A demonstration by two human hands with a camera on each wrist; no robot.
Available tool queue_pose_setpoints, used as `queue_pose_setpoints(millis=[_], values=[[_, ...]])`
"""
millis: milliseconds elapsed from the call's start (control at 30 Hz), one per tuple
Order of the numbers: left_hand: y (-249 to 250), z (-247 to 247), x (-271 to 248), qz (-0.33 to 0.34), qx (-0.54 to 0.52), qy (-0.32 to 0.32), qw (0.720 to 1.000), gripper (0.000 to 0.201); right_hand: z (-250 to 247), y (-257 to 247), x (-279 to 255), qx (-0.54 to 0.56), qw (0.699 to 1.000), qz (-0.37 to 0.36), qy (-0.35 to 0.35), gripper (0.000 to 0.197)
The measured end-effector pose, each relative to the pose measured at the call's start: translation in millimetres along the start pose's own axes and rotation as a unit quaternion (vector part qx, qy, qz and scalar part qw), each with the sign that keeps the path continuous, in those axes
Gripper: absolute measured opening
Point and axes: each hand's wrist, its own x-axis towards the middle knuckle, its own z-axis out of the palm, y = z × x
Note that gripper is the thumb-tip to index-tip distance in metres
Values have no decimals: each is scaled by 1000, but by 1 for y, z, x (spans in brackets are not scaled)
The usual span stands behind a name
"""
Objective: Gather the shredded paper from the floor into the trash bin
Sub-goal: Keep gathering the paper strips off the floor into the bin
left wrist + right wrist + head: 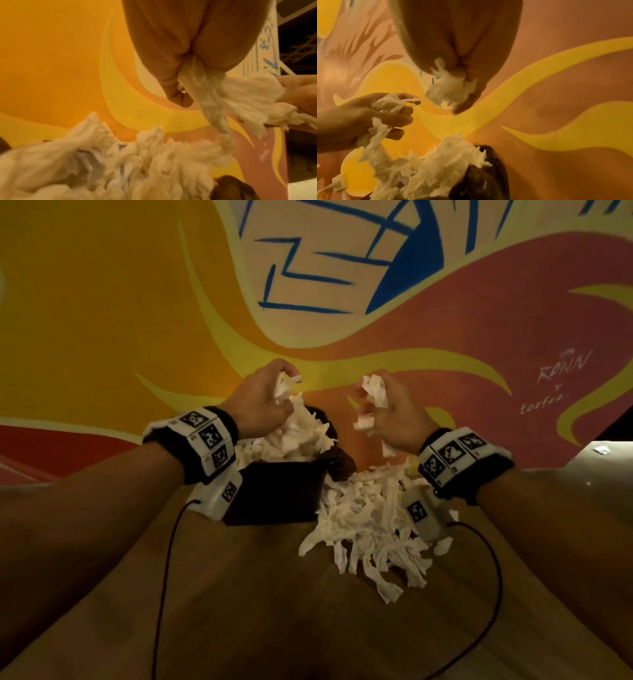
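A black square trash bin (281, 494) with a dark liner stands on the wooden floor, heaped with white shredded paper (291, 436). My left hand (263, 402) is raised above the bin and grips a clump of shreds (202, 81) that trails down toward the heap (102, 169). My right hand (390, 412) hovers to the right of the bin, its fingers curled round another wad of paper (450, 86). A loose pile of shreds (373, 525) lies on the floor right of the bin, below my right wrist.
A wall painted in orange, yellow, pink and blue (137, 302) rises just behind the bin. Cables (164, 577) hang from both wrist units down over the wooden floor (239, 611). A pale ledge (603, 460) sits at the far right.
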Motion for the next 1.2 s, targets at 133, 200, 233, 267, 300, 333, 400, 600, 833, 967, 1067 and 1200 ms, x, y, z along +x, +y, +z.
queue_pose_setpoints(millis=[133,200,233,267,300,333,400,600,833,967,1067,1200], values=[[-16,-25,4,-23,-80,-6,996,33,6,-33,22,23,999,-1,-45,33],[-28,-31,4,-41,-80,12,996,36,12,-45,30,-28,998,14,-50,39],[-35,-33,4,-45,-67,16,997,37,15,-50,33,-41,998,32,-48,39],[-42,-35,4,-51,-45,22,997,38,18,-55,36,-51,997,46,-41,36],[-48,-37,4,-61,-24,29,997,40,21,-59,38,-58,996,54,-31,33],[-56,-38,5,-77,-16,39,996,43,24,-62,39,-62,996,58,-20,29],[-67,-41,8,-105,-33,82,991,46,30,-61,39,-27,996,83,-1,27],[-85,-47,14,-90,35,222,970,20,47,-49,55,-71,989,129,-31,46],[-91,-29,7,-175,42,-19,984,27,81,-47,64,-114,978,90,-151,21],[-100,-15,-7,-176,127,-138,966,23,102,-43,60,-212,958,15,-193,35],[-97,-12,-13,-158,203,-164,952,41,108,-39,62,-227,962,-23,-148,36],[-88,-27,-5,-146,247,-195,938,38,104,-38,66,-250,954,-61,-150,33]])
